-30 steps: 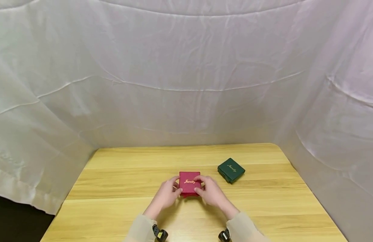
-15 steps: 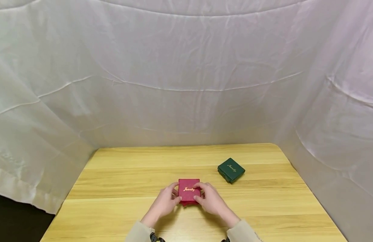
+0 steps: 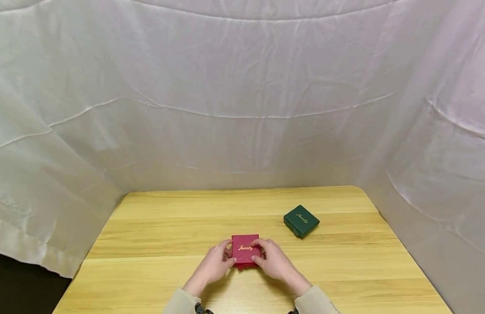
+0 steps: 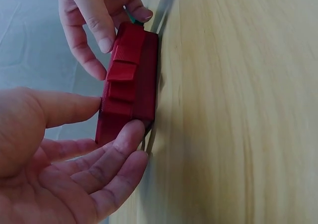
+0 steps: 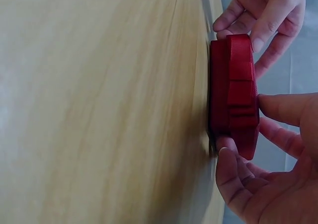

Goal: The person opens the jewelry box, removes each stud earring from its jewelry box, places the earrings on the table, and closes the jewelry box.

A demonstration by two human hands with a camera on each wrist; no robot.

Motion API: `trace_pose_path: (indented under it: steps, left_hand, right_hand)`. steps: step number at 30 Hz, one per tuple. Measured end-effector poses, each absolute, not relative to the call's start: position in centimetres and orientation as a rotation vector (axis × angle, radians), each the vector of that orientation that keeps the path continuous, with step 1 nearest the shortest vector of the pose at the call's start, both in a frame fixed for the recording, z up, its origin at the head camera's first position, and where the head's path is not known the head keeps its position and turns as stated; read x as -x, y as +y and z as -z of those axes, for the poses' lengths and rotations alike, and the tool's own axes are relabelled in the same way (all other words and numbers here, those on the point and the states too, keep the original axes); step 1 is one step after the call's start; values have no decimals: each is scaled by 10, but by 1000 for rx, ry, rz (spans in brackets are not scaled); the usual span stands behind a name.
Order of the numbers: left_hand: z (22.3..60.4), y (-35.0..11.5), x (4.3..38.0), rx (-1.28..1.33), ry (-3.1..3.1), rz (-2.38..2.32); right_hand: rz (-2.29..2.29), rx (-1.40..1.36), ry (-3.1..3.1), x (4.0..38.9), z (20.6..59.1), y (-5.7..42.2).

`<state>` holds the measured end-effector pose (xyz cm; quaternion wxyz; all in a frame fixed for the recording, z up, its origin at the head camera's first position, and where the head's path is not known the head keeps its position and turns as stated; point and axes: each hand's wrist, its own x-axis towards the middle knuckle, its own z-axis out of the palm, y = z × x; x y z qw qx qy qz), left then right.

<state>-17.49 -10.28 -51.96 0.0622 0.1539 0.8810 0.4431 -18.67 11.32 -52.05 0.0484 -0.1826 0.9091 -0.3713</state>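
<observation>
A red jewelry box point(image 3: 244, 255) with gold "Jewelry" lettering on its lid lies near the middle of the table, between both hands. My left hand point(image 3: 214, 264) grips its left side, thumb at the near top corner and fingers along the side. From the right, my right hand point(image 3: 274, 262) holds the opposite side, with thumb and index finger at the lid's edge. In the left wrist view a folded red ribbon bow point(image 4: 121, 75) shows on the near face of the box. Both wrist views show fingertips reaching low at the sides, close to the tabletop.
A dark green jewelry box point(image 3: 301, 221) with gold lettering sits turned at an angle, farther back and to the right. The wooden table point(image 3: 156, 235) stretches around both boxes. White cloth point(image 3: 242, 144) hangs behind and at the sides.
Both hands have drawn the red jewelry box toward the near edge, mostly in the first half second and only slightly since. The green box keeps its place on the table.
</observation>
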Motion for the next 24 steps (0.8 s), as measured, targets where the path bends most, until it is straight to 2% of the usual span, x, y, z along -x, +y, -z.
trace_pose_path:
  steps: [12,24]
  left_hand:
    - [520,-112,173,-533,2786,-1156]
    - [525,-109,187,-659,2763,-1069]
  right_hand:
    - [1141,590,2739,190,512,124]
    - [985,701,2686,207,511,117]
